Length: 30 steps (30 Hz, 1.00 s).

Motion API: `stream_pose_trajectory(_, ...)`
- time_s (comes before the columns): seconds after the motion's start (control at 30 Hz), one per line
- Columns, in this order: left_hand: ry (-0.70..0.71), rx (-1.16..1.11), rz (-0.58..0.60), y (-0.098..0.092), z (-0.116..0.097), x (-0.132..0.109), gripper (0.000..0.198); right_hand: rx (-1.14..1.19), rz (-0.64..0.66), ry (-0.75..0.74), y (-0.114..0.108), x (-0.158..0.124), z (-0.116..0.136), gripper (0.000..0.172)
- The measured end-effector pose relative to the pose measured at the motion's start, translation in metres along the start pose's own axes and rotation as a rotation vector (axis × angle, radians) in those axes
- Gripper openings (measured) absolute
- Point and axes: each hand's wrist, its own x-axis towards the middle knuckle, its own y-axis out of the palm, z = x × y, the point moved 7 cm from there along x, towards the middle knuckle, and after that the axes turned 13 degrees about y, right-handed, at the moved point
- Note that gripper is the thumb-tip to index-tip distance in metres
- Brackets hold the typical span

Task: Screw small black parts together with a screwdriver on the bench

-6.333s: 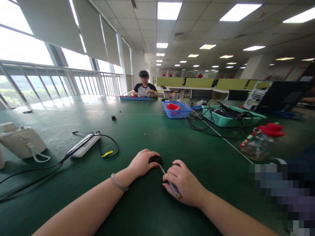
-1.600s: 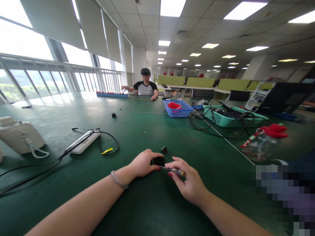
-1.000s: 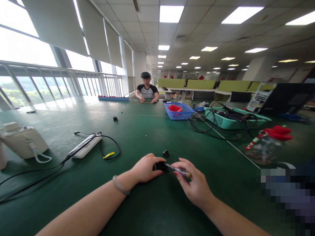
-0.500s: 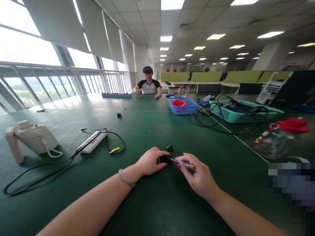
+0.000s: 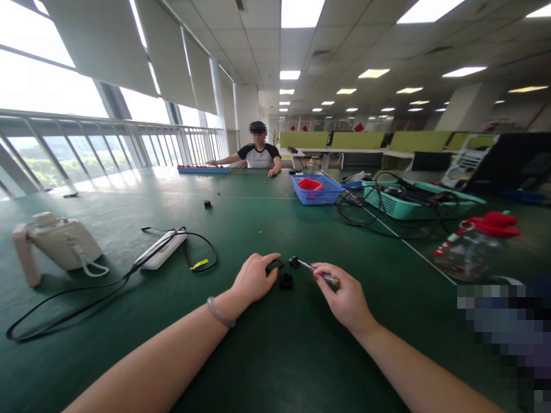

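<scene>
Screwdriver (image 5: 330, 280) in the right hand (image 5: 342, 298), its handle grasped between thumb and fingers; the shaft slants away to the left over the green table (image 5: 258, 361). From where I stand, a black block (image 5: 286, 281) sits a little nearer to the person than the tip, between the two hands and touched by neither.

Just beyond that block lies a small black part (image 5: 294, 261), ahead and to the left of the right fingers, almost in line with the shaft. The tip meets it or stops just short; I cannot tell which. The left forefinger is slightly nearer to that part than the right fingers are. The left hand (image 5: 253, 278) rests on the table with a dark piece (image 5: 275, 265) between thumb and forefinger, though whether it is pinched I cannot tell.

Farther off, a white slab (image 5: 161, 256) with a cable lies to the left, and a blue basket (image 5: 321, 198) stands ahead to the right. Across the table sits another person (image 5: 258, 156), one arm stretched toward a blue tray (image 5: 203, 170).
</scene>
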Motion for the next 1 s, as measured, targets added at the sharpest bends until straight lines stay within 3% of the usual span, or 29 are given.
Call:
stream_pose_trajectory(0.17, 0.092, 0.096, 0.134, 0.008, -0.006, -0.003, 0.034, 0.068, -0.023, 0.140, -0.001, 0.008, -0.016, 0.014)
stream_pose_trajectory(0.43, 0.068, 0.100, 0.111, 0.008, -0.006, -0.002, 0.034, 0.077, 0.013, 0.183, 0.003, 0.010, -0.021, 0.019)
stream_pose_trajectory(0.53, 0.169, -0.028, 0.086, 0.006, -0.018, 0.000, 0.036, 0.081, 0.017, 0.186, 0.005, 0.011, -0.024, 0.018)
stream_pose_trajectory(0.7, 0.341, -0.113, 0.203, 0.014, -0.035, -0.004, 0.038, 0.104, 0.050, 0.181, 0.012, 0.012, -0.029, 0.017)
stream_pose_trajectory(0.83, 0.286, -0.064, 0.199, 0.017, -0.029, -0.005, 0.030, 0.114, 0.098, 0.197, 0.017, 0.012, -0.031, 0.017)
stream_pose_trajectory(1.0, 0.117, 0.043, 0.152, 0.015, -0.012, -0.003, 0.026, 0.112, 0.129, 0.219, 0.018, 0.011, -0.031, 0.019)
